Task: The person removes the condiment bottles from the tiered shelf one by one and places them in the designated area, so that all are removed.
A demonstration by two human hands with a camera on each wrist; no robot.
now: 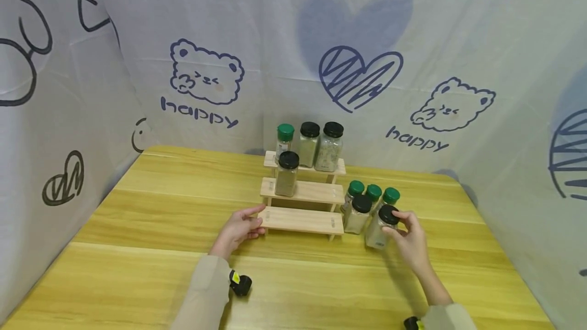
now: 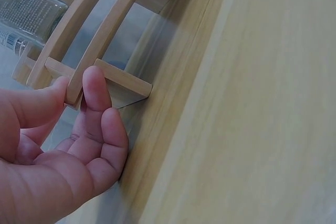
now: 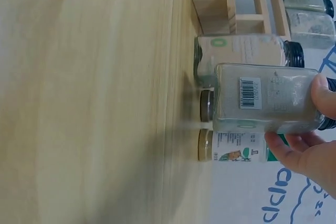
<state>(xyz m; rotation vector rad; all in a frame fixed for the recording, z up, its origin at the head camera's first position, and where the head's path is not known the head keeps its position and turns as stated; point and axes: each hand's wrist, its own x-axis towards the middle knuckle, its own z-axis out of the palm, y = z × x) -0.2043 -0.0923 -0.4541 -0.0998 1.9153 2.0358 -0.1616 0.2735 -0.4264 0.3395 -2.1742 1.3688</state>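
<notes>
As a square, black-lidded clear-glass jar point(image 1: 377, 233) hangs in the right hand point(image 1: 409, 241) — fingers pinching its top — right of a three-step pale wooden rack point(image 1: 300, 219), the left hand point(image 1: 239, 228), nearly closed, pinches the rack's near left end.

The yellowish table point(image 1: 137, 258) carries a pale three-step rack point(image 1: 302, 219). A green-capped jar point(image 1: 285, 135) and two black-capped jars point(image 1: 328, 154) stand on its top step, another black-capped jar point(image 1: 286, 180) on the middle one. Right of the rack, three green-capped jars point(image 1: 355, 188) and a black-topped jar point(image 1: 356, 218) stand close together.
</notes>
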